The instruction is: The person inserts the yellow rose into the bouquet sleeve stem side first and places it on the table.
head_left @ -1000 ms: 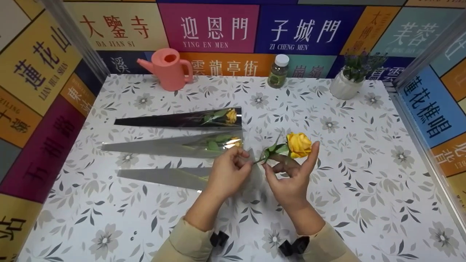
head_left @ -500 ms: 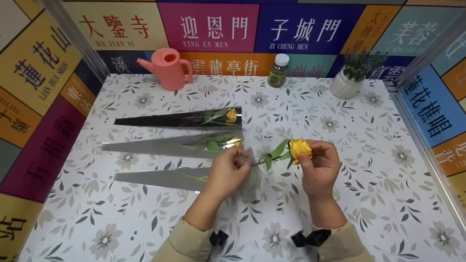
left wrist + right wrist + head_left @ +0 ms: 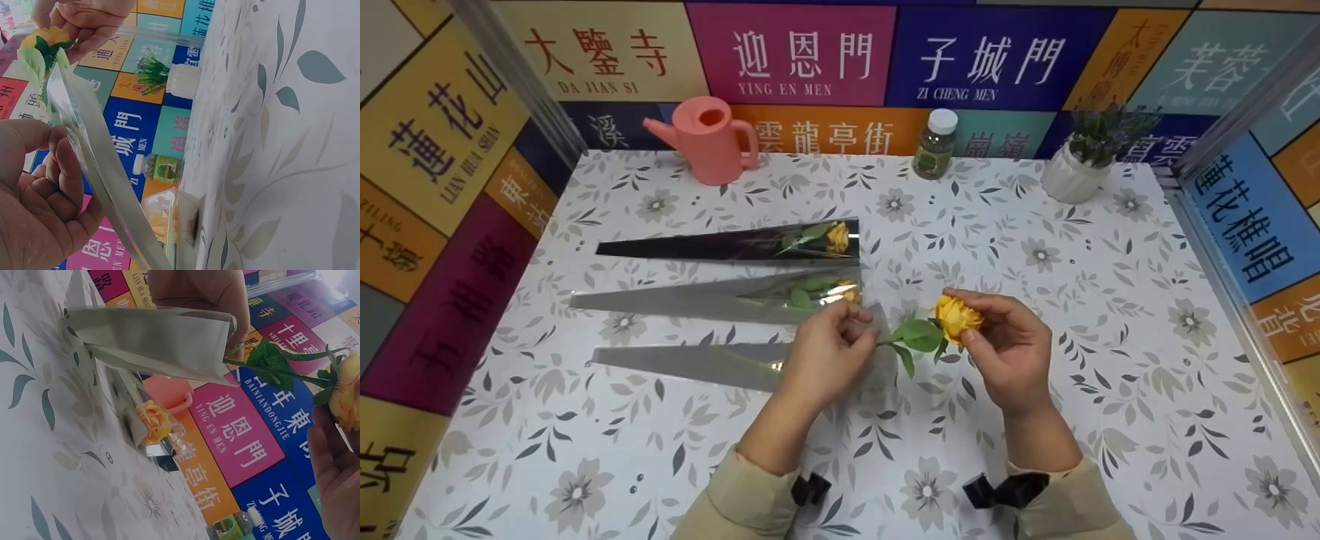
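Note:
My right hand [image 3: 1014, 351] holds a yellow rose [image 3: 958, 319] by its bloom, fingers and thumb around the petals. Its green leaves [image 3: 917, 335] and stem stretch left toward my left hand [image 3: 834, 346]. That hand pinches the open end of a long grey flower sleeve [image 3: 682, 363], tapered to the left. In the right wrist view the stem runs into the mouth of the sleeve [image 3: 163, 343], while leaves and bloom stay outside. The left wrist view shows thumb and fingertips at the edge of the sleeve [image 3: 104, 163]. Part of the sleeve is hidden behind my left hand.
Farther back lie a black sleeve [image 3: 697, 246] and a grey sleeve [image 3: 660, 301], each with a yellow rose inside. Along the back wall stand a pink watering can [image 3: 712, 150], a jar with a white lid [image 3: 934, 154] and a white flowerpot [image 3: 1072, 176].
My right hand has moved from the stem and leaves to the bloom, then left, bringing the rose closer to the sleeve. The left hand keeps its place; the sleeve's narrow end shifted slightly left.

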### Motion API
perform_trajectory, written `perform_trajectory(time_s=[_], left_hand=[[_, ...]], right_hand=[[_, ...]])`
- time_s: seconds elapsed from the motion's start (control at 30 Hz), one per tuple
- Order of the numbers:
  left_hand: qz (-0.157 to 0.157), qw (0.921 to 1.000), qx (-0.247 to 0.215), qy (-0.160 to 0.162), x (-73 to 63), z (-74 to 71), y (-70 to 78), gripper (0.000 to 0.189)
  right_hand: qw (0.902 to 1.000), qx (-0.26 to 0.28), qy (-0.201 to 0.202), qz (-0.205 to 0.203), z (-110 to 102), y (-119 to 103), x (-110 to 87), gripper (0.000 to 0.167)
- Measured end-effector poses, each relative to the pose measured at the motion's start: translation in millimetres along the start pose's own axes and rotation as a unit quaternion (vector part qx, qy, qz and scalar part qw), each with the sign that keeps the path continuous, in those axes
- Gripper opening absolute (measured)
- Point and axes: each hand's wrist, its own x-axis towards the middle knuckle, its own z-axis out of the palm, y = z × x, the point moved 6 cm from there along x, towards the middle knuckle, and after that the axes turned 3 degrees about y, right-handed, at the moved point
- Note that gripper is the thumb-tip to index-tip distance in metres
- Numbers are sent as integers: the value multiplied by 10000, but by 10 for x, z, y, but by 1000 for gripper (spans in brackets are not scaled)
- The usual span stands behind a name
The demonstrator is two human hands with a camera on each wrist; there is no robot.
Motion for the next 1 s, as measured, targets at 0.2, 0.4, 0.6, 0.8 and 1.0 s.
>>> perform_trajectory(time_s=[0.2,0.4,0.6,0.8,1.0], left_hand=[[112,9999,22,24,-9,-6,38,8],[214,9997,4,84,-14,-11,63,9],[283,9995,37,129,-22,-15,86,8],[308,9995,-10,106,-24,-11,92,7],[347,9991,-177,141,-35,-10,84,8]], right_hand=[[9999,37,-140,54,36,25,-12,34],[9994,13,-249,237,61,59,-34,33],[9977,-426,-239,480,63,97,-60,32],[9938,-912,-231,596,59,125,-74,30],[9912,-1122,-366,594,63,143,-85,31]])
